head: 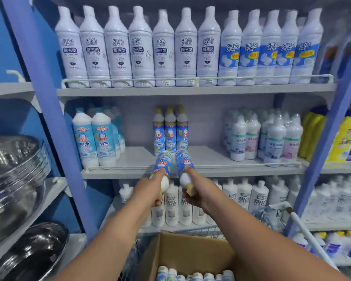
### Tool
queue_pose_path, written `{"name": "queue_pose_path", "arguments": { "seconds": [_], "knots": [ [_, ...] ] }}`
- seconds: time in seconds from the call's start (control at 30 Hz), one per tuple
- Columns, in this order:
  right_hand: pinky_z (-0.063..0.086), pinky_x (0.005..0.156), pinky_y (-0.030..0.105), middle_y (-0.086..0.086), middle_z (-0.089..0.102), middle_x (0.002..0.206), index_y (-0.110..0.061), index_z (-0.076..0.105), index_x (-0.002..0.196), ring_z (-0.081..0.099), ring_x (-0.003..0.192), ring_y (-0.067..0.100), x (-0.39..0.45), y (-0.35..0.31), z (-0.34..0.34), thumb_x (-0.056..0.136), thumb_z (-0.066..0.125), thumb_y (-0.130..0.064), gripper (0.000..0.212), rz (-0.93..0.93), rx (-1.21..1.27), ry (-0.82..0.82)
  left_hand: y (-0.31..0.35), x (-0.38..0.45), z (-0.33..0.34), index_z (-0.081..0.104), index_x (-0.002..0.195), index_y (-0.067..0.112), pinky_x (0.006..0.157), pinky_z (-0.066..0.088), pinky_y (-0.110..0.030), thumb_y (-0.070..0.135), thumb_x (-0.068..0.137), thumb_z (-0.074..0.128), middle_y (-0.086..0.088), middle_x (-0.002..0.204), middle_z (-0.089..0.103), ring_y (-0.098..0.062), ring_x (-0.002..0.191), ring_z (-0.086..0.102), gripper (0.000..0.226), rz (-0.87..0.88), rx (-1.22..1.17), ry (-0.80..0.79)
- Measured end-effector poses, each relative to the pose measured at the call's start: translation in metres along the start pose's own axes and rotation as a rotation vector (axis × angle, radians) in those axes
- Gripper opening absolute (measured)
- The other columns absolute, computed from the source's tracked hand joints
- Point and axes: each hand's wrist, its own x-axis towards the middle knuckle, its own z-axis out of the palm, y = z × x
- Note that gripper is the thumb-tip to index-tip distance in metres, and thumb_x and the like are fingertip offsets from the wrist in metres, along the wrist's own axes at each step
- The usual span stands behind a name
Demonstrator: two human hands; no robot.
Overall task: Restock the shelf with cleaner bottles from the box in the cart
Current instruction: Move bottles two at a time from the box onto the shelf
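My left hand (pixel 150 189) grips a blue-and-white cleaner bottle (pixel 163 162) by its neck, base pointing at the middle shelf (pixel 211 157). My right hand (pixel 195 193) grips a second matching bottle (pixel 183 163) the same way, right beside the first. Both bottles hang tilted over the shelf's front edge, just before three upright bottles of the same kind (pixel 170 132) at the back. An open cardboard box (pixel 190 252) sits at the bottom, with several more bottle tops (pixel 195 275) showing inside.
Light-blue bottles (pixel 95 138) stand left on the middle shelf, wrapped white bottles (pixel 261 136) right. Tall white bottles (pixel 170 49) fill the upper shelf; more white ones (pixel 241 197) the lower. Blue uprights (pixel 55 118) frame the bay. Steel basins (pixel 14 179) stack at left. A white pole (pixel 308 236) leans at right.
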Motion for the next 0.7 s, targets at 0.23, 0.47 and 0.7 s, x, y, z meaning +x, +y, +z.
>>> {"name": "queue_pose_path", "arguments": {
  "seconds": [0.23,0.47,0.7],
  "knots": [
    [0.054,0.055,0.024,0.009,0.067,0.073,-0.012,0.069,0.099,0.063,0.055,0.019,0.064,-0.007,0.055,0.081,0.069,-0.059,0.05,0.051,0.0,0.052,0.013,0.085,-0.011,0.067,0.098,0.006,0.042,0.039,-0.018,0.055,0.087,0.057,-0.01,0.059,0.061,-0.018,0.035,0.05,0.052,-0.031,0.057,-0.009],
    [0.052,0.051,0.022,0.008,0.064,0.069,-0.008,0.065,0.096,0.063,0.056,0.02,0.103,-0.012,0.072,0.086,0.065,-0.057,0.05,0.083,-0.084,0.086,0.011,0.141,-0.008,0.065,0.103,0.004,0.051,0.046,-0.024,0.059,0.087,0.057,-0.019,0.085,0.071,-0.023,0.043,0.055,0.058,-0.113,0.103,-0.082],
    [0.052,0.056,0.026,0.004,0.067,0.071,-0.01,0.063,0.103,0.064,0.053,0.021,0.112,-0.026,0.067,0.091,0.048,-0.065,0.058,0.114,-0.291,-0.015,0.013,0.16,-0.009,0.063,0.101,0.006,0.056,0.048,-0.031,0.061,0.08,0.062,-0.015,0.072,0.066,-0.024,0.049,0.055,0.059,-0.115,0.15,-0.179]
  ]
}}
